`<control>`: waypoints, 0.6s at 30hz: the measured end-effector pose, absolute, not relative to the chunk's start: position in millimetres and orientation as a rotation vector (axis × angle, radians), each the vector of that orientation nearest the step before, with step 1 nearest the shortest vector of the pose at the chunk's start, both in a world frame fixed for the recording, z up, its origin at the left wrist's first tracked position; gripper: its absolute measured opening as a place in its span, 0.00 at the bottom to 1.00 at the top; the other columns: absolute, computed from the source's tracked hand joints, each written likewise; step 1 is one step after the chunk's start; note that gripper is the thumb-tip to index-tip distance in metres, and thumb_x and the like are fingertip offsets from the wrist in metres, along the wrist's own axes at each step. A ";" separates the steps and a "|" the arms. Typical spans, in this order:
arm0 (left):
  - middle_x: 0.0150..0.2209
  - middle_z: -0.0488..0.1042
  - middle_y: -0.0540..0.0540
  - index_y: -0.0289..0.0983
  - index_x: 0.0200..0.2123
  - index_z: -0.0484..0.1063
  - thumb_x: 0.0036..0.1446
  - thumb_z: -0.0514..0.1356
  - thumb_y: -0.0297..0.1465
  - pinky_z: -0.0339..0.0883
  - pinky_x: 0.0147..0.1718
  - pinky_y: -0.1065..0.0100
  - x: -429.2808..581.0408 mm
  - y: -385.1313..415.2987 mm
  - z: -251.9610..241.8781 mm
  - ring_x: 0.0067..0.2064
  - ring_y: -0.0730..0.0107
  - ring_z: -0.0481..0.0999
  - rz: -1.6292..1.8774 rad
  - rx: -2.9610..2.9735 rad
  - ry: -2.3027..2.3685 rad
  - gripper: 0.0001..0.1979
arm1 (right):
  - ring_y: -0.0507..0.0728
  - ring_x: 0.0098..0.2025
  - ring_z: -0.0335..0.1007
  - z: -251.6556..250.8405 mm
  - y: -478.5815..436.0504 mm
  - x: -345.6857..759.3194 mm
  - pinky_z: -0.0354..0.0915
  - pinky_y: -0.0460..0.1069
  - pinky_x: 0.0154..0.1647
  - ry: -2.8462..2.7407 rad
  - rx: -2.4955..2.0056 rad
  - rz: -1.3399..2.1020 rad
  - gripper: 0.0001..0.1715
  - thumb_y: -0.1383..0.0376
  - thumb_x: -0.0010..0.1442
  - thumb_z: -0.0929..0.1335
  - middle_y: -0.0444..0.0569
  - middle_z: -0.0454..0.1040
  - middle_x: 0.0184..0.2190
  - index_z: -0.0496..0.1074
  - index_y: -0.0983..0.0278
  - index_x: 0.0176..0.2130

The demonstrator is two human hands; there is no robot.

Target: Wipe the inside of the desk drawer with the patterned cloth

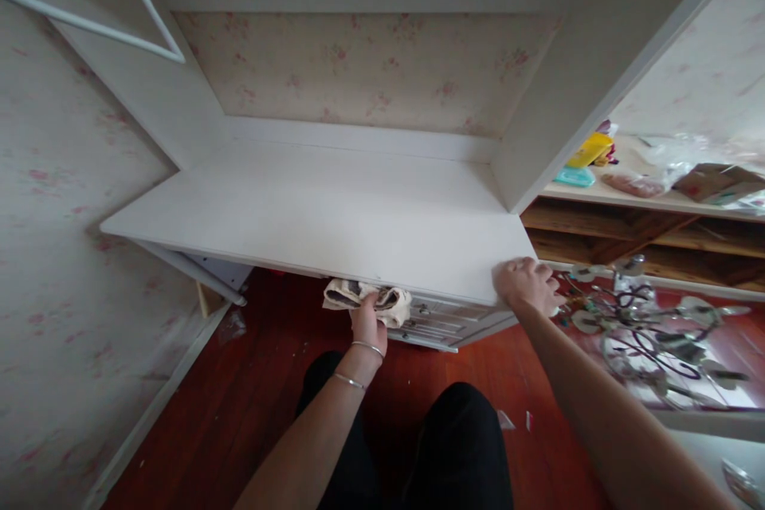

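Observation:
A white desk [311, 199] with a raised back frame stands in front of me. At the middle of its front edge, my left hand [369, 324] grips a folded cream cloth [394, 307] with dark patches in its folds. The cloth is just below the desktop, beside the drawer fronts; the fingertips are partly hidden by it. My right hand [529, 285] lies over the desk's right front corner, its fingers bent around the side edge. Their undersides are out of sight.
White drawers [439, 315] sit beneath the desk's right part. On the right floor lies a chandelier [651, 335] with curved arms. Behind it, a wooden shelf unit [598, 215] bears bags and a yellow item [590, 151]. A white metal frame [149, 0] juts in at upper left.

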State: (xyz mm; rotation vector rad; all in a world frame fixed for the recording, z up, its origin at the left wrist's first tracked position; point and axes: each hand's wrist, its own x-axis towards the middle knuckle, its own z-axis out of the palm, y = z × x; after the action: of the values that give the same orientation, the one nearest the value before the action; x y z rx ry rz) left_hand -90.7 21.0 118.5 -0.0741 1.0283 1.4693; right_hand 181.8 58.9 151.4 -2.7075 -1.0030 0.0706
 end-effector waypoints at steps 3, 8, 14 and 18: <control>0.35 0.78 0.44 0.32 0.40 0.72 0.45 0.60 0.20 0.72 0.42 0.63 -71.5 23.2 116.8 0.37 0.66 0.79 1.458 -0.065 1.109 0.15 | 0.73 0.56 0.58 150.7 62.4 185.3 0.56 0.70 0.49 -0.978 -2.710 0.039 0.31 0.52 0.63 0.53 0.66 0.62 0.54 0.65 0.64 0.56; 0.39 0.78 0.45 0.35 0.42 0.71 0.41 0.60 0.19 0.72 0.39 0.63 -45.2 13.2 130.7 0.40 0.64 0.79 1.517 -0.045 1.131 0.20 | 0.74 0.55 0.59 148.2 64.3 185.1 0.57 0.70 0.50 -0.976 -2.725 0.015 0.31 0.52 0.64 0.52 0.66 0.63 0.54 0.66 0.64 0.55; 0.41 0.77 0.44 0.35 0.40 0.70 0.40 0.61 0.22 0.72 0.40 0.63 12.4 -6.4 129.9 0.41 0.63 0.78 1.403 -0.060 1.049 0.19 | 0.73 0.56 0.58 152.9 64.6 182.9 0.57 0.69 0.51 -0.971 -2.751 0.036 0.30 0.52 0.64 0.53 0.65 0.62 0.54 0.65 0.64 0.56; 0.43 0.77 0.41 0.35 0.40 0.70 0.40 0.62 0.24 0.71 0.38 0.64 66.2 -17.3 118.0 0.40 0.63 0.78 1.262 -0.103 0.957 0.20 | 0.74 0.56 0.58 154.4 63.4 182.0 0.57 0.69 0.51 -0.981 -2.742 0.034 0.31 0.52 0.64 0.53 0.64 0.61 0.55 0.64 0.64 0.56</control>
State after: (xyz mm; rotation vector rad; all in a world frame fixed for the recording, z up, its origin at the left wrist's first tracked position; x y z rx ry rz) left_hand 66.2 -17.3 118.0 -0.1035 0.9573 1.2622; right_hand 182.0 63.4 154.4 -2.7415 -0.9805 0.0341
